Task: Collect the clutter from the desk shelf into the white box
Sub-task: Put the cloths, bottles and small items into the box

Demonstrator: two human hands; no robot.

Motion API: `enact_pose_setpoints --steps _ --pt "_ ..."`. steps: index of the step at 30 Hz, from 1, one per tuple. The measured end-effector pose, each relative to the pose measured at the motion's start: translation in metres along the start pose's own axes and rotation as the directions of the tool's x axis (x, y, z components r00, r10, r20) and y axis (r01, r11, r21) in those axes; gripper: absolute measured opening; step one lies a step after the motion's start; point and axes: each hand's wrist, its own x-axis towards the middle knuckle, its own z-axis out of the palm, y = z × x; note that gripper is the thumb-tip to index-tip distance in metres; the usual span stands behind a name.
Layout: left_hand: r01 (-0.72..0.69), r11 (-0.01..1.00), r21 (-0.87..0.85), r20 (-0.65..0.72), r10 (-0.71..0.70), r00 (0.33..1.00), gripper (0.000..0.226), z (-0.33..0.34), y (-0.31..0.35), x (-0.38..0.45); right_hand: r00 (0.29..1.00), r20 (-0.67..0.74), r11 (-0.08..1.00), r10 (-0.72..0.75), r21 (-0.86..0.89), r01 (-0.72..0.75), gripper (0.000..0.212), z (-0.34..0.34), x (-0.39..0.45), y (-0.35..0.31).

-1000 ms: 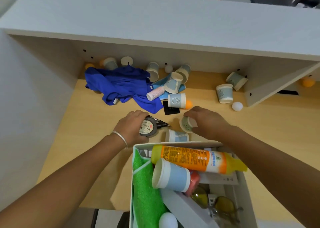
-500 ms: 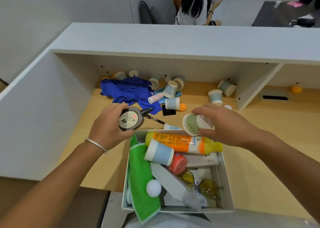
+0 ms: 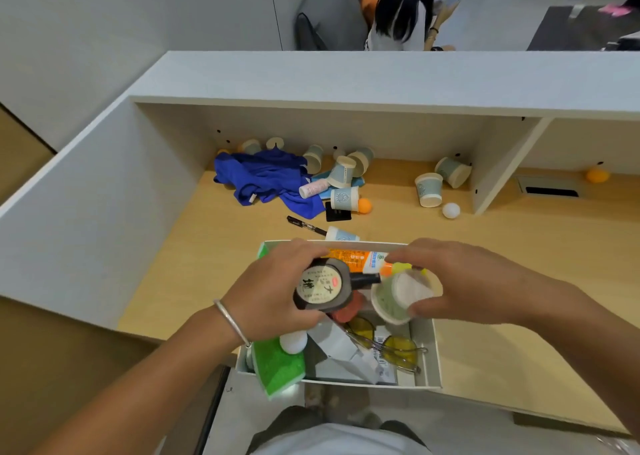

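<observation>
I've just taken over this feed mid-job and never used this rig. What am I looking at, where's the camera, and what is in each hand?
There is no machine here: a person works bare-handed, and the one camera sits on their head, looking down. The left hand grips a round dark container with a printed label. The right hand holds a paper cup. Both are above the white box, which already holds a green cloth, an orange bottle and yellow glasses. Further back on the desk lie a blue cloth, a pen, cups and balls.
</observation>
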Motion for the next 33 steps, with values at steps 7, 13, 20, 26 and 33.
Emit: enact_pose_setpoints --steps 7,13,20,26,33 --pt "-0.031 0.992 -0.125 0.063 0.039 0.997 0.07 0.016 0.0 0.008 0.998 0.019 0.999 0.053 0.008 -0.053 0.066 0.002 0.01 0.007" --pt "-0.004 0.989 -0.147 0.02 0.007 1.0 0.063 0.011 -0.029 0.018 0.995 0.01 0.996 0.094 0.006 -0.094 0.062 0.003 0.038 0.014" --pt "0.084 0.979 -0.185 -0.052 -0.095 0.994 0.049 0.006 -0.083 0.036 0.985 0.015 0.984 0.175 0.037 -0.175 0.057 0.006 0.095 0.012" --pt "0.221 0.935 -0.277 -0.015 -0.234 0.972 0.035 0.016 -0.147 0.073 0.981 -0.009 0.978 0.196 0.072 -0.195 0.051 0.018 0.161 0.017" --pt "0.183 0.982 -0.045 0.161 -0.174 0.971 0.039 0.052 -0.211 0.139 0.948 0.179 0.965 0.263 -0.03 -0.261 0.065 0.059 0.239 0.027"
